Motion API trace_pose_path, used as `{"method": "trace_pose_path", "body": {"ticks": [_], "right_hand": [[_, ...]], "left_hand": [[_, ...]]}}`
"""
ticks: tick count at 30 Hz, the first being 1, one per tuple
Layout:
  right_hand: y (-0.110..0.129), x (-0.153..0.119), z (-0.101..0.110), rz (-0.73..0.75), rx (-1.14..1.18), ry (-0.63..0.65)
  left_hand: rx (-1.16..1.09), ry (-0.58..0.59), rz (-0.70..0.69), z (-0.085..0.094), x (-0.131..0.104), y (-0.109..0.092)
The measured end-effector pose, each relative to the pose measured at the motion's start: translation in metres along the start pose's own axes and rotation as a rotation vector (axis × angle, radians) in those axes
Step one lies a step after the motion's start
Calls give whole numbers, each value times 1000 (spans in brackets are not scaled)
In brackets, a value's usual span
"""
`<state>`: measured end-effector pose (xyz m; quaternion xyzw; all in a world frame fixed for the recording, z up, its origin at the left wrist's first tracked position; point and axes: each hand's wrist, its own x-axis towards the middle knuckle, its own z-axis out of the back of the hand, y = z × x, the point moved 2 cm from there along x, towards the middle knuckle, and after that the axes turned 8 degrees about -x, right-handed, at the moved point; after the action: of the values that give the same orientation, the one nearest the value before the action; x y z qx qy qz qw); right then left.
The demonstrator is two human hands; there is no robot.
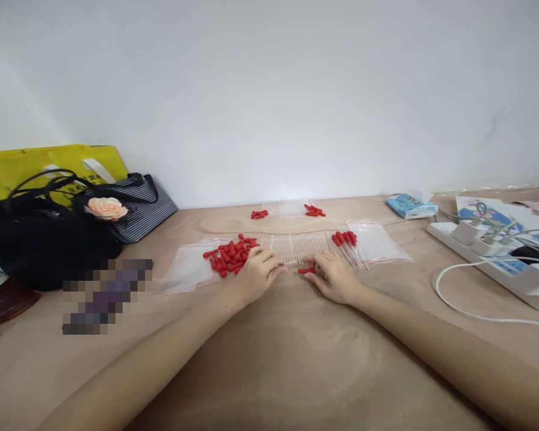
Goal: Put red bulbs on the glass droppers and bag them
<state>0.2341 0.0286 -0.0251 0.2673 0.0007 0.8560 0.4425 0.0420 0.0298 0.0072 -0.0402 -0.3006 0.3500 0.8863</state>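
My left hand [259, 274] rests beside a pile of small red balloon-like pieces [227, 257]; its fingers are bent and whatever they may hold cannot be made out. My right hand [335, 276] has its thumb and fingers closed on a single red piece [306, 270], which sticks out to the left. Behind both hands lies a row of thin whitish sticks [300, 244]. At the row's right end, several sticks with red tops [344, 237] lie slanted. Clear plastic bags are at the left [191, 266] and right [379, 241] of these.
Against the wall lie two small red groups [259, 214] [315, 211] beside a clear bag. A blue tissue pack [411, 206] and a white power strip [498, 263] with cables stand right. Bags, one with a rose [106, 208], and a blurred dark object [108, 296] are left.
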Motion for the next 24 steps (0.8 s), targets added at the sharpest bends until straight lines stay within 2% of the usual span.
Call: {"method": "trace_pose_path", "body": {"ticks": [2,5,16,24], "right_hand": [[-1,-1,-1,30,-9,-9],[1,-1,-1,54,-1,20],[6,1,-3,126,172,46],[6,2,-2,120,266,104]], "left_hand": [[-20,-16,-41,-7,-14,0],[-58,-57,-7,-13,-23,2],[-109,-2,26,-14,-22,3],[-88,-20,4,-13,-23,3]]}}
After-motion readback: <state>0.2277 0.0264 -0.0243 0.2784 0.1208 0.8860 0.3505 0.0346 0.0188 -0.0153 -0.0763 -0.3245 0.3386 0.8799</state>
